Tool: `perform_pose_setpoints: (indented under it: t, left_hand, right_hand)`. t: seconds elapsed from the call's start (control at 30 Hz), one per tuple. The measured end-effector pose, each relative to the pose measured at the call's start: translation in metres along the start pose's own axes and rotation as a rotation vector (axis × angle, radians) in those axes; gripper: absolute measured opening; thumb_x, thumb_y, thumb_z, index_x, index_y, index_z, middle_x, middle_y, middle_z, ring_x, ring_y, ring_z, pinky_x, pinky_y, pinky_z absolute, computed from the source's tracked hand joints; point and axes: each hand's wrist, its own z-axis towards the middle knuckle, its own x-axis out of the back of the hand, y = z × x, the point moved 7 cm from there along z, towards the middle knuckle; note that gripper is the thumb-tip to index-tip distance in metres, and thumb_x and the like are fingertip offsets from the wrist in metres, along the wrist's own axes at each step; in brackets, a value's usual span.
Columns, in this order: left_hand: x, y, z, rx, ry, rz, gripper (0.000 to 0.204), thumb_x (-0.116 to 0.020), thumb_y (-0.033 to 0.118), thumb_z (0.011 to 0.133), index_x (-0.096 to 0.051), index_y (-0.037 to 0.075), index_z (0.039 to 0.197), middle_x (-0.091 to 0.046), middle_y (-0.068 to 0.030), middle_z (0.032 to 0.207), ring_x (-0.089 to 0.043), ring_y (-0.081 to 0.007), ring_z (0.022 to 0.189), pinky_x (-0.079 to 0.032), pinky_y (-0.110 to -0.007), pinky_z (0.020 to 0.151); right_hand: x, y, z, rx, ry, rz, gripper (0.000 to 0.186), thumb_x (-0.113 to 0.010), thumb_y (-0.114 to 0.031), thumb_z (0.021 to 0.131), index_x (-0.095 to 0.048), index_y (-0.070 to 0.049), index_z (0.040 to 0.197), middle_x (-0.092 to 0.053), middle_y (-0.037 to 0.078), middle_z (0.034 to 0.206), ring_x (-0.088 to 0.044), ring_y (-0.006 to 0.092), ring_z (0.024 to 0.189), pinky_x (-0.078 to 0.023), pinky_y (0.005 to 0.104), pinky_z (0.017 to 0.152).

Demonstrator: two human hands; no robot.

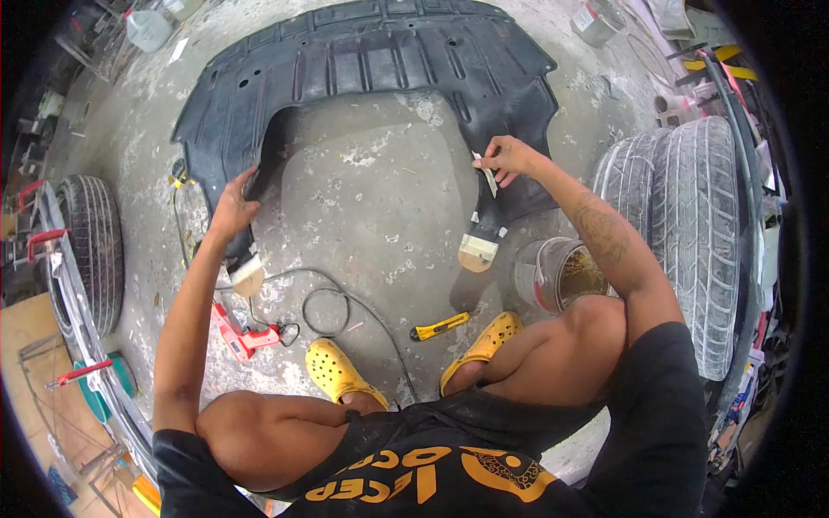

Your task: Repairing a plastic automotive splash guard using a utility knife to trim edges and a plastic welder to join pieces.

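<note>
A black ribbed plastic panel (371,56) lies on the floor in a U shape, open toward me. My left hand (237,200) grips the inner edge of its left arm with fingers curled over it. My right hand (503,162) pinches a narrow cream strip (489,180) at the inner edge of the right arm. Each arm ends in a cream-and-tan patch (475,251). Below the left one is a red hand tool (246,337) with a black cord (337,292) looping across the floor. A yellow box cutter (439,326) lies between my feet.
Stacked tyres (699,250) stand at the right beside a metal bucket (570,272). Another tyre (93,250) and a metal frame with red handles stand at the left. Plastic jugs (148,31) and a can (591,22) sit farther back. My yellow clogs (332,367) are on the speckled concrete (363,198).
</note>
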Motion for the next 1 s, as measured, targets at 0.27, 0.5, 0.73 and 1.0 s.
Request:
perform_pose_setpoints:
  t: [0.27, 0.5, 0.73, 1.0]
  left_hand:
    - [0.04, 0.024, 0.082, -0.02, -0.021, 0.22, 0.071, -0.056, -0.002, 0.066, -0.059, 0.006, 0.136, -0.071, -0.0239, 0.109, -0.069, -0.0247, 0.088, -0.052, -0.033, 0.083]
    - [0.085, -0.045, 0.078, -0.146, 0.144, 0.347, 0.071, -0.056, -0.006, 0.067, -0.058, 0.011, 0.136, -0.059, -0.0216, 0.133, -0.057, -0.0334, 0.121, -0.044, -0.038, 0.105]
    - [-0.067, 0.112, 0.064, -0.421, 0.146, 0.137, 0.039, -0.073, 0.022, 0.087, -0.064, 0.006, 0.121, -0.065, -0.0153, 0.116, -0.061, -0.0311, 0.112, -0.05, -0.041, 0.095]
    - [-0.246, 0.165, -0.012, 0.129, -0.593, -0.728, 0.049, -0.065, 0.044, 0.095, -0.064, 0.002, 0.121, -0.066, -0.0054, 0.088, -0.06, -0.0117, 0.081, -0.049, -0.029, 0.072]
  right_hand:
    - [-0.012, 0.009, 0.013, 0.044, 0.03, 0.159, 0.042, -0.082, -0.032, 0.082, -0.067, 0.006, 0.087, -0.066, 0.011, 0.08, -0.067, 0.0166, 0.067, -0.061, 0.0296, 0.058]
    - [-0.067, -0.037, 0.013, 0.226, -0.178, 0.245, 0.025, -0.073, -0.024, 0.09, -0.073, 0.0, 0.098, -0.071, 0.009, 0.096, -0.065, 0.0162, 0.083, -0.059, 0.0289, 0.07]
    - [-0.068, -0.018, 0.001, 0.476, -0.09, -0.072, 0.021, -0.079, -0.017, 0.083, -0.076, -0.01, 0.102, -0.061, 0.005, 0.098, -0.057, 0.0155, 0.089, -0.051, 0.0316, 0.085]
    - [-0.091, -0.032, -0.012, 0.581, -0.184, -0.07, 0.023, -0.078, -0.018, 0.083, -0.076, -0.012, 0.105, -0.048, 0.006, 0.124, -0.054, 0.0152, 0.099, -0.046, 0.0309, 0.093]
